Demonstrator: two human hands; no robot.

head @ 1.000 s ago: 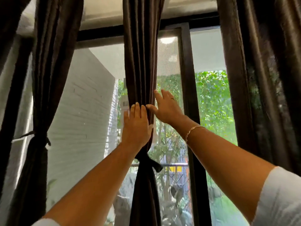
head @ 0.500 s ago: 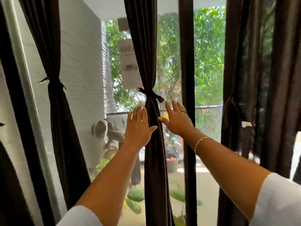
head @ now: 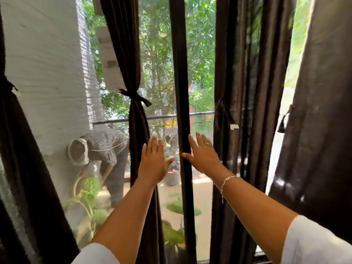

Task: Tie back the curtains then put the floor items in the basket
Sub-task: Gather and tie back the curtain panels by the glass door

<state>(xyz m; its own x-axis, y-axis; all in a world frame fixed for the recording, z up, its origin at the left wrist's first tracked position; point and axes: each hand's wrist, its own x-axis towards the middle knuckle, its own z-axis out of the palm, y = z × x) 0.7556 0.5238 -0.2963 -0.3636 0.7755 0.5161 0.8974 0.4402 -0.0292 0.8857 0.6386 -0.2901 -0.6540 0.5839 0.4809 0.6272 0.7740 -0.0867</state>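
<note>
Curtain (head: 137, 128) now farther from right hand (head: 202, 156)

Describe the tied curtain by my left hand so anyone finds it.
Find the dark window bar mid-glass. Just left of it, beside the left hand, hangs a narrow brown curtain. A knotted tie cinches its middle; the curtain right of the bar hangs loose with a white tag.

Counted 4 dark curtains: far-left curtain (head: 28, 168), centre curtain (head: 122, 44), right-centre curtain (head: 242, 73), far-right curtain (head: 327, 111). 2 tie knots were visible: left knot (head: 8, 86), centre knot (head: 135, 97). 2 hands: left hand (head: 153, 162), right hand (head: 202, 158). 1 ring (head: 207, 144), 1 bracelet (head: 226, 181). 2 white sleeves: left sleeve (head: 95, 254), right sleeve (head: 320, 242). 1 vertical frame bar (head: 180, 73). 1 person outside (head: 106, 147), lower left.
</note>
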